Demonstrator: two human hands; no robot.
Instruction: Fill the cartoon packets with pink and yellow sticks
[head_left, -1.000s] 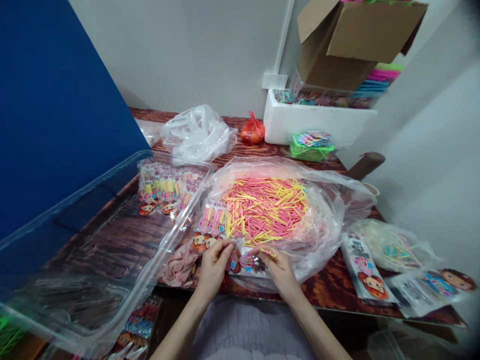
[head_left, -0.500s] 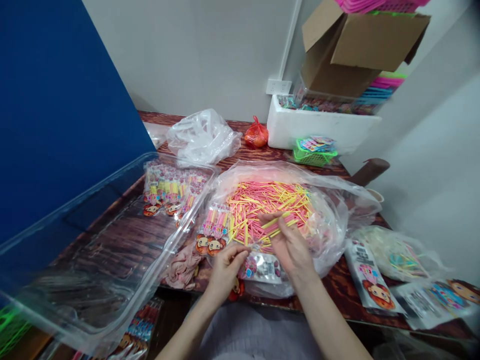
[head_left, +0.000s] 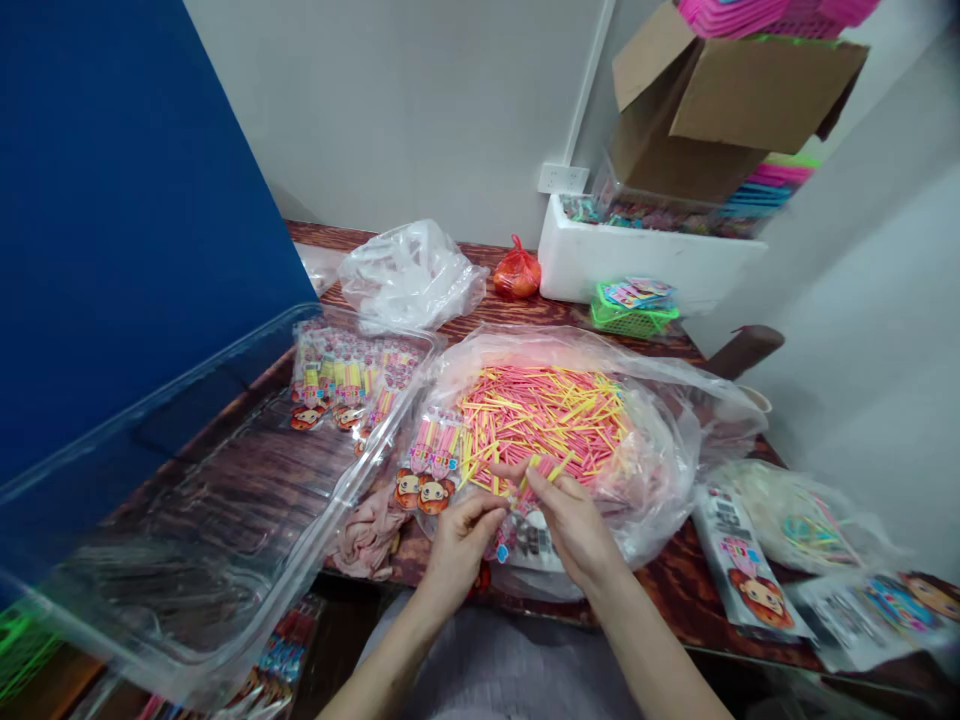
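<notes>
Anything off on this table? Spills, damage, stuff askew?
One thing: a crumpled pinkish cloth by the front edge of the table, beside the clear plastic bin, near printed packets. It looks stray among packaging. No clear spill or damage; pink and yellow sticks lie heaped on the plastic bag.

"What's in the right grip (head_left: 576, 522)?"
"Pink and yellow sticks (head_left: 549, 466), near the left grip (head_left: 457, 545)."
"And behind them?"
"A heap of loose sticks (head_left: 540, 415) in an open plastic bag (head_left: 667, 450) on the desk (head_left: 673, 572)."
</notes>
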